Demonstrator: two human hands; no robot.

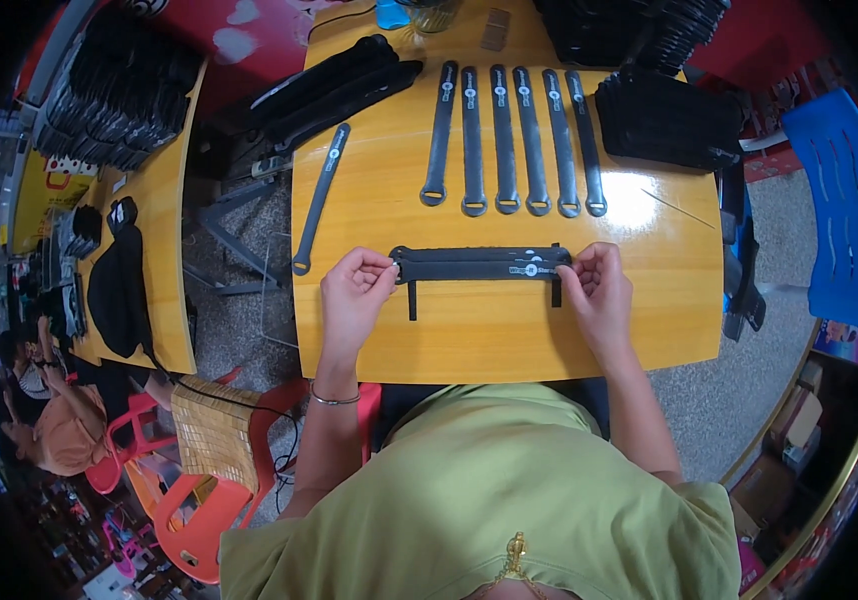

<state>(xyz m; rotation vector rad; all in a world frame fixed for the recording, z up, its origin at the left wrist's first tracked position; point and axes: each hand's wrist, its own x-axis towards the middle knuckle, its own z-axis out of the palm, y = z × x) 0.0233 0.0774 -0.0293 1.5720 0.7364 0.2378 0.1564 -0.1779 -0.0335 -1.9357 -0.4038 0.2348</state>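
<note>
A yellow bench (pixel 509 345) carries six black slotted straps (pixel 503 140) in a row (a seventh strap (pixel 321 200) lies apart, to the left). Nearer the person is a black strap bundle (pixel 469 265), ends pinched in the grip of left hand (pixel 357 288) and right hand (pixel 602 288); two narrow bands (pixel 412 300) apparently pass beneath.

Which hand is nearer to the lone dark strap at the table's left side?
Left. The left hand is just right of the lone dark strap, near its lower end; the right hand is much farther right.
</note>
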